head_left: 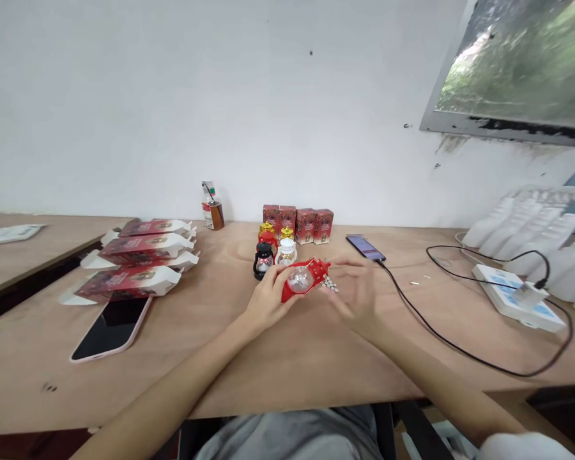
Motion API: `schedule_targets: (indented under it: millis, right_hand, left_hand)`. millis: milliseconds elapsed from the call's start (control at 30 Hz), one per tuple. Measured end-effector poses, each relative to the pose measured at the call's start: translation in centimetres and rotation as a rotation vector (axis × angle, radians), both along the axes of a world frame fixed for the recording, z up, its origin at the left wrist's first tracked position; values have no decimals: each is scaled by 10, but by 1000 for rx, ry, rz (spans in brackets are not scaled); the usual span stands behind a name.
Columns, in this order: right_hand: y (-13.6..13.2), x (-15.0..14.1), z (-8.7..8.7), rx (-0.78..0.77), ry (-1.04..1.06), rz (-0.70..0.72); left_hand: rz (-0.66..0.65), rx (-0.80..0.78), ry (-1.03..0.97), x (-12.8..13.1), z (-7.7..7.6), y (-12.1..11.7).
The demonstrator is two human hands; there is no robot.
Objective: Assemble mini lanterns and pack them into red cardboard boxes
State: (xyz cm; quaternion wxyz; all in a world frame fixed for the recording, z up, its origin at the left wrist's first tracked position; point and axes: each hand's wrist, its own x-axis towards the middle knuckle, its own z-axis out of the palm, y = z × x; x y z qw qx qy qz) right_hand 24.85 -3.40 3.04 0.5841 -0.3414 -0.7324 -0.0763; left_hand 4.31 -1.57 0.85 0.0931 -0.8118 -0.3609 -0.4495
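My left hand (268,297) grips a small red lantern (301,279) with a clear globe, tilted on its side with its top toward the right. Close to that top, my right hand (357,294) hovers with its fingers apart, a little blurred by motion. Several round silver button cells (331,285) lie on the table just behind, between the lantern and my right hand. Beyond my left hand stand more little lanterns: a black one (263,260), a white one (286,252), a red one (268,238) and gold ones (266,227).
Red printed boxes (305,225) stand near the wall. Unfolded red cartons (144,249) are stacked at left over a pink-edged phone (112,327). Another phone (365,247) is on a black cable leading to a white power strip (517,297). A bottle (213,211) stands at the back.
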Motion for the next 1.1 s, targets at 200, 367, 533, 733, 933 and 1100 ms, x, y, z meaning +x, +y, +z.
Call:
schedule_targets:
  millis: [200, 367, 533, 733, 933, 1100]
  right_hand:
    - [30, -18, -35, -233, 17, 102]
    - [29, -4, -37, -276, 107, 209]
    - [27, -2, -24, -215, 40, 112]
    - [25, -7, -28, -193, 69, 103]
    - [54, 10, -36, -402, 287, -13]
    - [69, 16, -50, -506, -29, 56]
  left_hand:
    - [83, 60, 196, -1, -4, 3]
    - [154, -82, 201, 3, -1, 3]
    - [206, -113, 189, -3, 1, 6]
    - [234, -125, 173, -6, -2, 13]
    - [127, -231, 152, -8, -2, 14]
    - [-74, -278, 221, -4, -3, 8]
